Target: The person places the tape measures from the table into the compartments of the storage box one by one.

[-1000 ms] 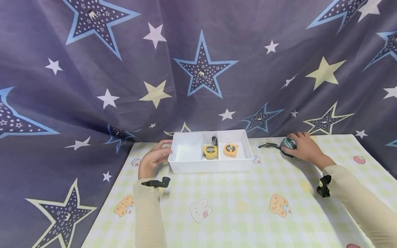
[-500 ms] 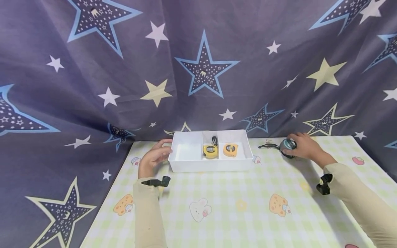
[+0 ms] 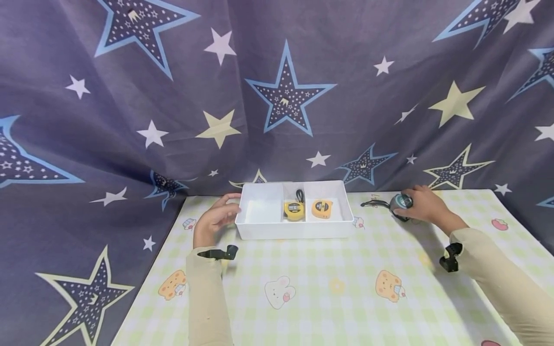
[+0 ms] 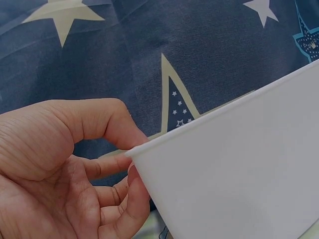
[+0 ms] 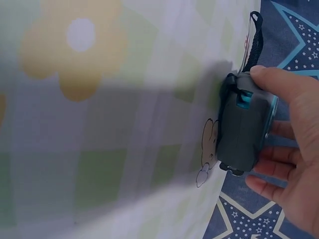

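My right hand (image 3: 426, 205) grips a dark grey tape measure (image 3: 397, 203) with a teal label. In the right wrist view, the thumb presses one end of the tape measure (image 5: 241, 129), with the fingers along its far side. A black wrist strap (image 3: 375, 203) trails left from it. At the table's back stands a white divided box (image 3: 277, 231). Its middle compartment holds a yellow tape measure (image 3: 294, 210), its right one an orange tape measure (image 3: 322, 209). My left hand (image 3: 213, 222) touches the box's left end, thumb and fingers lightly bent against the outer wall.
A green-checked cloth (image 3: 311, 274) with cartoon prints covers the table. Right behind the box and the table's back edge hangs a dark curtain (image 3: 259, 158) with stars. Black wrist cameras sit on both sleeves.
Hardly anything differs. The whole head view has shifted slightly; both hands, the box and the tape measures stay where they were.
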